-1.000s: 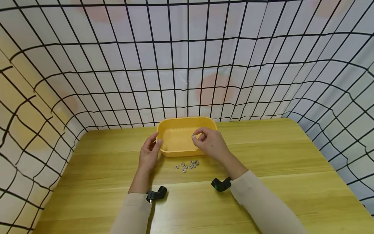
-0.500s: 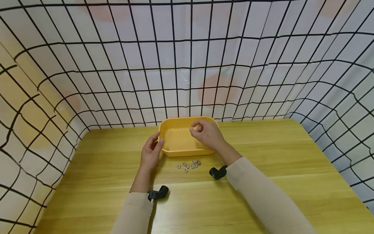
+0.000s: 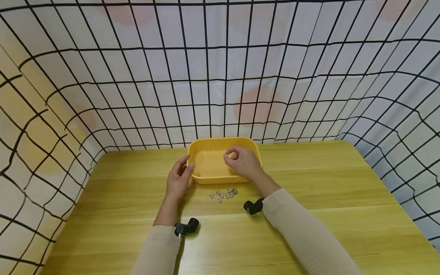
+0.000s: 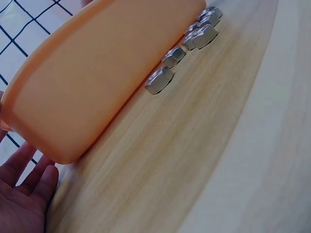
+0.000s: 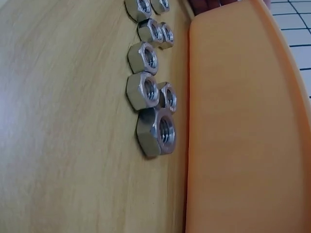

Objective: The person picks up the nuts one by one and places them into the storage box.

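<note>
A yellow plastic tray (image 3: pixel 213 180) stands at the far side of the wooden table. My left hand (image 3: pixel 177 184) rests against its left end, fingers fairly straight at the rim; the left wrist view shows the fingers (image 4: pixel 45 184) touching the tray's corner. Over the tray's right half, my right hand (image 3: pixel 244 162) pinches a small metal nut (image 3: pixel 225 154) between thumb and forefinger, mostly hidden by the fingertips. Several loose steel hex nuts (image 3: pixel 221 196) lie on the table just in front of the tray. One nut (image 5: pixel 156 132) looks larger than its neighbours in the right wrist view.
The wooden table (image 3: pixel 292 236) spreads out around the tray. Behind it and along both sides hangs a white cloth with a black grid (image 3: pixel 220 91). Black wrist cameras (image 3: pixel 187 227) sit at the sleeve cuffs.
My right hand has shifted slightly back and left over the tray, then a little down, still pinching the nut. The left hand stays at the tray's left end. The view has shifted slightly.
</note>
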Action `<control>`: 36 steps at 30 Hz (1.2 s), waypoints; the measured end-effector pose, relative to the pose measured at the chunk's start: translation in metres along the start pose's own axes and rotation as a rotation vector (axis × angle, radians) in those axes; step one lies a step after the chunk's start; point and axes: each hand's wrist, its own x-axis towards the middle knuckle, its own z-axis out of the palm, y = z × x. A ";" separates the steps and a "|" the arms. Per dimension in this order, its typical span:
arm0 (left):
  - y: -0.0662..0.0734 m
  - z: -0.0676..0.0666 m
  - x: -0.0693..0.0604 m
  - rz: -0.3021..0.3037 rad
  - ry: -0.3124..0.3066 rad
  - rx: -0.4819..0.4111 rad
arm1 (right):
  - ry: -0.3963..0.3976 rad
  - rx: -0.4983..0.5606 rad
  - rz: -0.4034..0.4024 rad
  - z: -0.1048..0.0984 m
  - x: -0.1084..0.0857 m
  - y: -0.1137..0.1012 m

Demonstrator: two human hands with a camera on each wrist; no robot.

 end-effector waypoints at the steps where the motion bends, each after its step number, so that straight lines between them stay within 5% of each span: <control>1: 0.000 0.000 0.000 0.001 -0.003 0.003 | 0.002 -0.003 0.004 0.000 0.000 -0.001; 25: 0.005 -0.002 0.003 0.008 0.006 -0.011 | 0.038 0.032 0.055 -0.002 0.006 -0.004; 36: -0.001 0.001 0.001 0.006 0.022 0.001 | 0.120 0.098 -0.048 -0.002 -0.002 0.004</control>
